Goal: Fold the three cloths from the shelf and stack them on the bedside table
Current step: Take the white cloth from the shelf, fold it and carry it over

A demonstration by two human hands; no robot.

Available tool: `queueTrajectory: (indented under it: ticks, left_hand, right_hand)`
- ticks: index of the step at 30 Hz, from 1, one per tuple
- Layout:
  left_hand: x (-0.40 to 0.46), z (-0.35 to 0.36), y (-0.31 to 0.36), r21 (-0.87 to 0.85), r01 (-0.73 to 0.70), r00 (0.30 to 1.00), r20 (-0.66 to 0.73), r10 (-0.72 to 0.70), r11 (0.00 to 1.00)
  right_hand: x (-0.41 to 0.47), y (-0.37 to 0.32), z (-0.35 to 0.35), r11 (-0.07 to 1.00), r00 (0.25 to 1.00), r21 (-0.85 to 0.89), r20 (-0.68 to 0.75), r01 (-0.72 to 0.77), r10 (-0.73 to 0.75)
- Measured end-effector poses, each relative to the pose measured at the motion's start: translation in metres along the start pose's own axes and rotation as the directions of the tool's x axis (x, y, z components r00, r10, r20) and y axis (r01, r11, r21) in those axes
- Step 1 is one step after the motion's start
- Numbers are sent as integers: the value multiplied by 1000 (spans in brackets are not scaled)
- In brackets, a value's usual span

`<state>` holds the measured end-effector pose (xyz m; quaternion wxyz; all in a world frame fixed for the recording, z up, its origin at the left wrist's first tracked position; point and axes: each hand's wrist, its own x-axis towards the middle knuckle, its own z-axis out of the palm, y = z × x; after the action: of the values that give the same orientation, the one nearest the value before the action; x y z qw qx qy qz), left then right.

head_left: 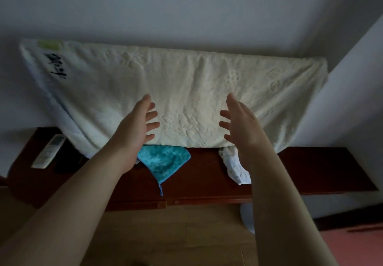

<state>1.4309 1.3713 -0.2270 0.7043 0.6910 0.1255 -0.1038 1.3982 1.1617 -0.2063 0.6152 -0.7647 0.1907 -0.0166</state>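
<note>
A large cream cloth [186,83] with an embossed flower pattern and black writing at its left end hangs spread against the wall. Under its lower edge a blue cloth [163,162] lies on the dark wooden bedside table [300,170], one corner drooping over the front. A crumpled white cloth [236,166] lies to the right of it. My left hand [141,120] and my right hand [238,120] are both raised in front of the cream cloth, palms facing each other, fingers spread. Neither hand holds anything.
A white remote control [48,150] lies at the table's left end beside a dark object [66,162]. A white round base [246,216] stands on the wooden floor below the table. The walls meet in a corner on the right.
</note>
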Motion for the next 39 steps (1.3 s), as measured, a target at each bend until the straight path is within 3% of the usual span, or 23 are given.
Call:
queueTrajectory:
  ticks: [6,11,21,29,35,39]
  left_hand:
    - [19,37,-17,102,13,992,126,-26,995]
    - [32,82,-34,192,7,988,151,-37,981]
    - [46,215,-100,366,32,979,175,-103,930]
    - [50,271,-144,634,-168,964,267,-10,755]
    - [68,271,-202,798,-267,941,337,-32,540]
    - [65,278,-226,792,-279,946,323,14,542]
  right_hand:
    - [19,30,-16,995,993,34,-77,-92,94]
    - [38,56,-41,989,990,73,-53,-127,131]
    - [102,133,-129,990,990,-64,63,-125,129]
    - [142,203,-180,971,973,-190,151,-144,174]
    - [140,243,-184,933,958,-352,231,-78,168]
    - [135,264,-180,876,936,-482,322,30,145]
